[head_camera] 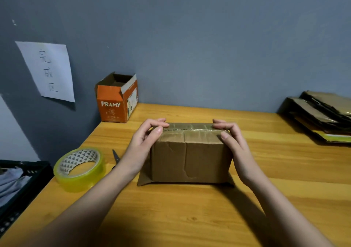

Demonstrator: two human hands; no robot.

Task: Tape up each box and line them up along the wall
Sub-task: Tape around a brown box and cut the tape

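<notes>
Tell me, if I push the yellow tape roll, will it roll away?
Probably not as it lies now: the tape roll rests flat on its side on the table, so a push would likely just slide it. Stood on its edge, its round shape would probably roll. It looks like a hollow ring, so likely fairly light.
</notes>
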